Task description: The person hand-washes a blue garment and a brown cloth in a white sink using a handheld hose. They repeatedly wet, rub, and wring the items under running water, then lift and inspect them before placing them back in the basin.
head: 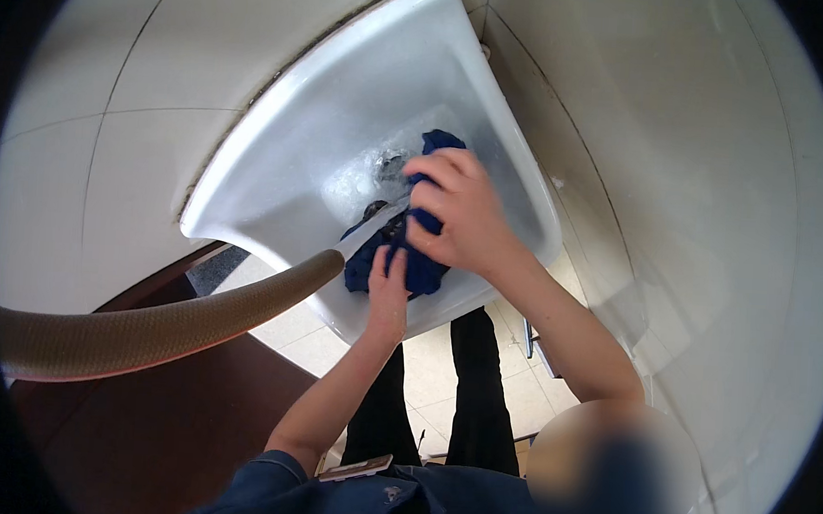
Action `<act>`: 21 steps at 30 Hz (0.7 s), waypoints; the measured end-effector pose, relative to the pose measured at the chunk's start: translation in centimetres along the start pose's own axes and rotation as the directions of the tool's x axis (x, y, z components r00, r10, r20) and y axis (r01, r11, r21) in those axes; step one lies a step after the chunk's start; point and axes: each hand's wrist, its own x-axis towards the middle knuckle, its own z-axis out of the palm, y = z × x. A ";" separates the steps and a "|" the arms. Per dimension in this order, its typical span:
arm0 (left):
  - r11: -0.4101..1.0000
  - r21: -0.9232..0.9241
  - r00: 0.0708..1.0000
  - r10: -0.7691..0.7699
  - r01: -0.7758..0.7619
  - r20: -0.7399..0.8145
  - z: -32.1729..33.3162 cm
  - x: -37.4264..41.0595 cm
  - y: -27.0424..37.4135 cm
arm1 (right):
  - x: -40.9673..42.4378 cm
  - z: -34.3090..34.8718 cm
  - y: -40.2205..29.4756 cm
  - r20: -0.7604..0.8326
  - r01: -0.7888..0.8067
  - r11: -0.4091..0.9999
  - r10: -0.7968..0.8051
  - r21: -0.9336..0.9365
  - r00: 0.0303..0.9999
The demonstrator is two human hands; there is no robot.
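A bunched, wet dark blue cloth [425, 272] lies at the near edge of a white ceramic sink [280, 96], partly over its inner wall. My left hand [390, 291] grips the cloth from the near side, fingers pressed into it. My right hand [452, 207] is curled over the cloth's right part, fingers bent around it; a piece of the cloth sticks out beyond the fingertips. Water [371, 235] streams from the end of a brown hose [241, 311] onto the cloth between my hands and splashes in the basin around the drain.
Cream tiled walls [660, 165] close in on both sides of the sink. The hose crosses from the left over a dark brown panel [186, 420]. Below the sink are light floor tiles [432, 391] and my legs in black trousers. A blurred patch covers the lower right.
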 end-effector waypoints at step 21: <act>0.869 0.252 0.814 0.247 -0.426 0.526 2.7 7.6 -2.9 | -7.1 12.0 11.0 0.384 -0.464 0.695 0.703 -0.549 0.599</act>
